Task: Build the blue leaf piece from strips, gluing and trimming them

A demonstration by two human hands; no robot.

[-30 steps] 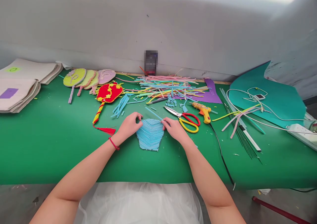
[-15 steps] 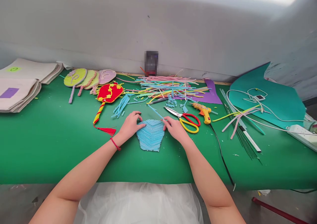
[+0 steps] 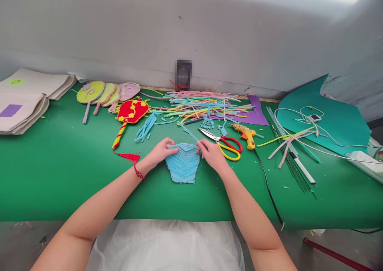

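In the head view a light-blue panel of pipe cleaners (image 3: pixel 183 165), laid in V-shaped rows, rests in front of me. My left hand (image 3: pixel 158 151) pinches its upper left edge between thumb and fingers. At the upper right corner my right hand (image 3: pixel 212 154) is closed on a single blue pipe cleaner (image 3: pixel 188 132), which sticks out up and to the left over the table. Scissors (image 3: pixel 226 145) with red and yellow handles lie just beyond the right hand. A bunch of short blue pipe cleaners (image 3: pixel 146 128) lies past the left hand.
A yellow glue gun (image 3: pixel 245 135) trails a black cord. Behind are a heap of coloured pipe cleaners (image 3: pixel 197 105) and a dark, blurred upright object (image 3: pixel 183 75). To the left lie a red fan (image 3: pixel 133 110), paler fans (image 3: pixel 89 92) and booklets (image 3: pixel 20 111); a power strip (image 3: pixel 365 162) sits far right.
The blue panel has turned slightly, its lower end shifting a little right. My left fingers reach a bit further over its top edge. The pipe cleaner's free end has dipped slightly left.
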